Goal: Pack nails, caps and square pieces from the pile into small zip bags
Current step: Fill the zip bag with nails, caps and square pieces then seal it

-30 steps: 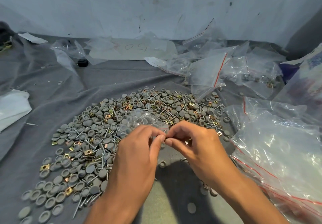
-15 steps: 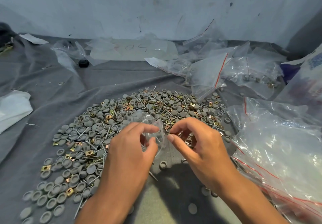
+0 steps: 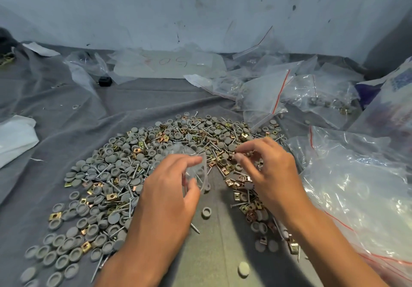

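A wide pile [image 3: 124,170] of grey round caps, thin nails and brass square pieces lies on grey cloth in front of me. My left hand [image 3: 169,188] pinches a small clear zip bag [image 3: 197,170] between thumb and fingers, just above the pile's near edge. My right hand [image 3: 269,175] hovers over the right part of the pile, apart from the bag, its fingers loosely curled; I see nothing between them. A single grey cap [image 3: 206,212] lies on the bare strip between my forearms.
A large clear bag with a red zip line [image 3: 356,197] fills the right side. Several smaller zip bags [image 3: 267,94] lie behind the pile. A white sheet [image 3: 15,137] sits at the left, a small black object [image 3: 105,81] and a marked paper [image 3: 169,63] near the wall.
My hands, first pinched together on the bag, have drawn apart. The right hand let go and moved right over the pile; the left keeps the bag.
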`<state>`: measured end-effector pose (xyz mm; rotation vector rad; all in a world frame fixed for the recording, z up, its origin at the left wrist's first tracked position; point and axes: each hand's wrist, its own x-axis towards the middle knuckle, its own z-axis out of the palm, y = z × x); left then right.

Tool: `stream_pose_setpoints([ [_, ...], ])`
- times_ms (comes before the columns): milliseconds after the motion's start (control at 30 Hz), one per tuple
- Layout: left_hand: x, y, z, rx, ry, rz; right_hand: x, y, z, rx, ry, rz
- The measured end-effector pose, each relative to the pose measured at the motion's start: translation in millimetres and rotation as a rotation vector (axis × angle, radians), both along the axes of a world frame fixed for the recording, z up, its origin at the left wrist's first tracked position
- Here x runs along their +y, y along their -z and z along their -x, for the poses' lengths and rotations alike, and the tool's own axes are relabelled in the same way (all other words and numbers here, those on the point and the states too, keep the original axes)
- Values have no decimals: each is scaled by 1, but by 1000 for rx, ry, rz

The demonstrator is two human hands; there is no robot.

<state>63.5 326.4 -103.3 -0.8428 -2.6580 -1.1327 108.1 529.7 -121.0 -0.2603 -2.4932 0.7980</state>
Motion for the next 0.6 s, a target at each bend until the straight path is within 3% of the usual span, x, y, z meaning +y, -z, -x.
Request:
stream_pose_setpoints([
  [200, -1, 8, 0, 15, -12, 106, 0, 22, 18, -285, -46, -259],
  [600, 2, 12, 0, -22, -13, 98, -1, 32, 18, -302, -68, -338],
])
